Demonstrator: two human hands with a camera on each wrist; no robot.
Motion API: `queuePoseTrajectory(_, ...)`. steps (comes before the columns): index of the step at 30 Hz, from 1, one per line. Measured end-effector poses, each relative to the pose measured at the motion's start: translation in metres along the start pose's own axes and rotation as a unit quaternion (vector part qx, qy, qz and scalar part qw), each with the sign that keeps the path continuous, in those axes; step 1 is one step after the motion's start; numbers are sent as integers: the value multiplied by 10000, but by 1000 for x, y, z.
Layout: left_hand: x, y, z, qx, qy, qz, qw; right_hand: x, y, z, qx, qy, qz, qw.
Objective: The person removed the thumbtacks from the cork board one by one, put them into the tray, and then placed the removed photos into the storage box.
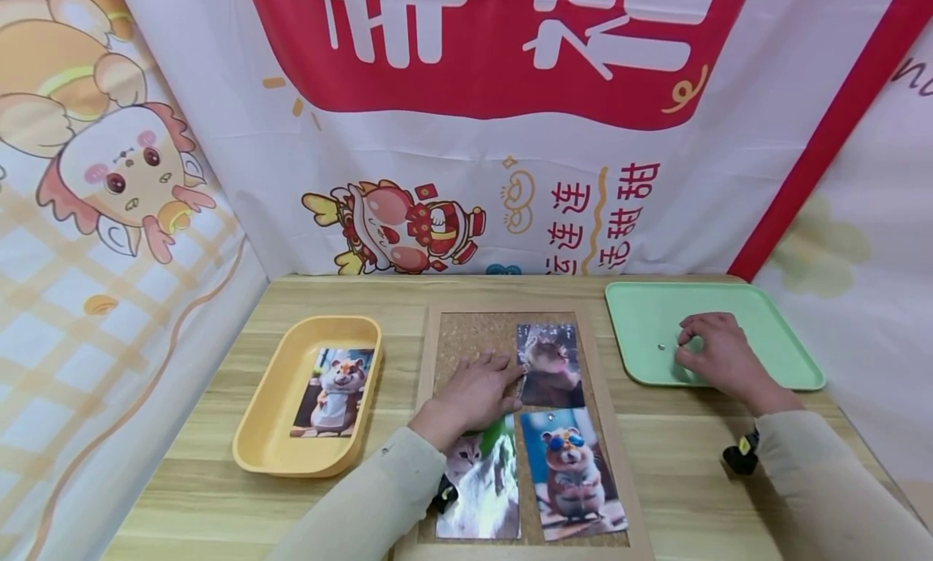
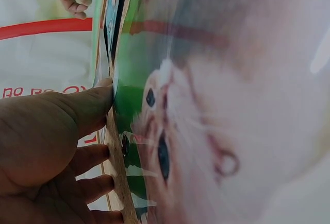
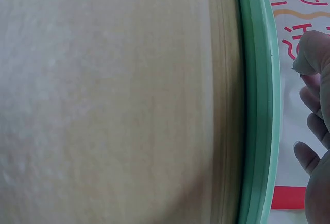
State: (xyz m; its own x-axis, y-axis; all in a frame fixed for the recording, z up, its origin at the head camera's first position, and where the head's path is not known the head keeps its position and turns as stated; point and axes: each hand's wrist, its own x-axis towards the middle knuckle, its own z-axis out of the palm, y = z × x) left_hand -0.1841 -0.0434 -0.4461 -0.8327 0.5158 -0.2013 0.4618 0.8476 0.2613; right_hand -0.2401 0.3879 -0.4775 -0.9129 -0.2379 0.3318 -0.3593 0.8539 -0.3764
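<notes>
Pale sleeves (image 1: 357,504) loom closest; left hand (image 1: 470,391), fingers spread, presses the cat photo (image 1: 488,496) onto the corkboard (image 1: 474,330) by the surface's (image 1: 670,472) near edge; right hand (image 1: 717,350) pinches, apparently, a pin (image 3: 295,70) over the far-right corner's tray (image 1: 641,310). Likely light, bendy, slick print: take its edges.

Plain light-beige long sleeves (image 1: 824,472) on both arms, plus a chunky little black wrist camera (image 1: 739,462) with a yellow marking by the right cuff (image 1: 774,423).
</notes>
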Motion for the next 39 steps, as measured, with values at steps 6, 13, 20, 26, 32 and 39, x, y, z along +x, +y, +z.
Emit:
queuePoseTrajectory(6, -1, 0, -1, -18, -28, -7, 10000, 0, -1, 1, 60, -87, 57, 9999)
queuePoseTrajectory(13, 0, 0, -1, 49, -10, -10, 10000, 0, -5, 1, 31, -194, 170, 9997)
queuePoseTrajectory(20, 1, 0, 1, 100, 36, 14, 9999, 1, -4, 3, 14, -183, 172, 9997)
queuePoseTrajectory(26, 1, 0, 1, 125, 57, 23, 9999, 1, -3, 4, 8, -174, 156, 9997)
queuePoseTrajectory(32, 1, 0, 2, 152, 73, 9, 9999, 2, -3, 5, 30, -176, 164, 9997)
queuePoseTrajectory(39, 1, 0, 1, 114, 47, -17, 9999, 1, -2, 5, 0, -266, 181, 9995)
